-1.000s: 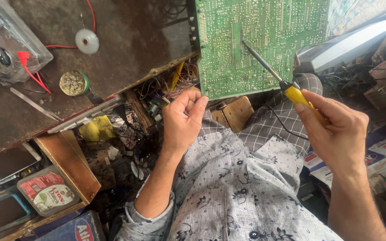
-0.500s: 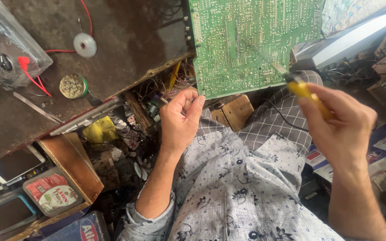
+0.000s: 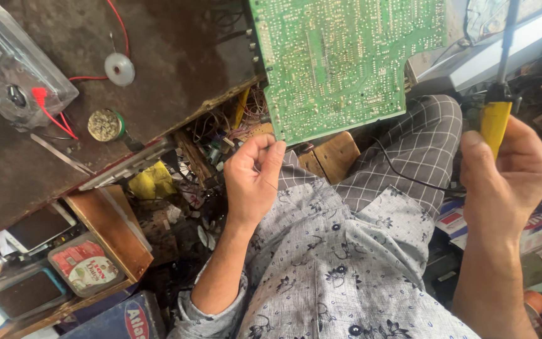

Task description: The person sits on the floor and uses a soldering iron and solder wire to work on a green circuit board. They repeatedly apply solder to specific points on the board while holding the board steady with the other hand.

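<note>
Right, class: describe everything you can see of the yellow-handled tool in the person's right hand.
The soldering iron has a yellow plastic-looking handle, a black collar above it and a thin dark metal shaft running up out of the top of the picture, so its tip is not visible. It stands nearly upright, gripped around the handle by the right hand, thumb along the front. A thin black cord runs from near it across the checked trouser leg. It hangs right of the green circuit board and touches nothing but the hand.

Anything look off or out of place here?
The green circuit board sits skewed, hanging past the bench edge over the person's lap. Loose wires spill out below the bench. Right hand holds the yellow-handled soldering iron upright, off the board.
</note>
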Motion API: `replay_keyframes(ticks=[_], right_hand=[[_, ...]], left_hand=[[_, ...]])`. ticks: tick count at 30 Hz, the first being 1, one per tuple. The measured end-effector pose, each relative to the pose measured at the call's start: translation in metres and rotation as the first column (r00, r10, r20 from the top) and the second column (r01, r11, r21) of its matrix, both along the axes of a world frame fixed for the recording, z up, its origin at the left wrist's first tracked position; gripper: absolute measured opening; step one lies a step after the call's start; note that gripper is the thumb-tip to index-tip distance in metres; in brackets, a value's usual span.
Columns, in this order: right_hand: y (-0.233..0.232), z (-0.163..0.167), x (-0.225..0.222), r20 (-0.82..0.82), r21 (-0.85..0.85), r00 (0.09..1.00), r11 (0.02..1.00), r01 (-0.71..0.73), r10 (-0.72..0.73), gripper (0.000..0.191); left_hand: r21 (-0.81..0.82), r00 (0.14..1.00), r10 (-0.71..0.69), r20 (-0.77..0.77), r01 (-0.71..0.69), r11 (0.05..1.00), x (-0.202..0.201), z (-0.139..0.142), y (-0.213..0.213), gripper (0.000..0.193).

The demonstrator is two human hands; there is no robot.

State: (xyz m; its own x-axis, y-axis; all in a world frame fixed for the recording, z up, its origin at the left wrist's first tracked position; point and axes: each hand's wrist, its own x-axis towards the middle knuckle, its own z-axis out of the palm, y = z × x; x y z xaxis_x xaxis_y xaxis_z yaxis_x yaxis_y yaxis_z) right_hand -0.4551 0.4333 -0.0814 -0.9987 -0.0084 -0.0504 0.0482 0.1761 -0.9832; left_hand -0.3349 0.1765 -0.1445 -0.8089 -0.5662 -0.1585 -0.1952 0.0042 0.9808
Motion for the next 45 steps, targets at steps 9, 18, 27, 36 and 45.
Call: replay_keyframes(ticks=[9, 18, 27, 36, 45], right_hand=[[0.003, -0.024, 0.008, 0.241, -0.423, 0.939, 0.898, -0.123, 0.243, 0.018], [-0.017, -0.009, 0.031, 0.053, -0.430, 0.858, 0.787, -0.443, 0.511, 0.057], [-0.006, -0.005, 0.047, 0.190, -0.333, 0.911, 0.896, -0.292, 0.367, 0.047], [-0.002, -0.005, 0.040, 0.197, -0.450, 0.912, 0.860, -0.242, 0.360, 0.048], [-0.018, -0.009, 0.023, 0.204, -0.501, 0.917, 0.842, -0.203, 0.342, 0.044]], left_hand=[[0.215, 0.965, -0.092, -0.246, 0.147, 0.965, 0.023, 0.044, -0.008, 0.046], [-0.570, 0.943, -0.306, -0.128, 0.183, 0.801, -0.014, 0.060, 0.070, 0.038], [-0.468, 0.929, -0.364, -0.061, 0.295, 0.833, -0.017, 0.065, 0.071, 0.039], [-0.602, 0.825, -0.515, -0.231, 0.295, 0.742, -0.007, 0.077, 0.049, 0.017], [-0.502, 0.838, -0.471, -0.274, 0.293, 0.814, -0.019, 0.056, 0.045, 0.012]])
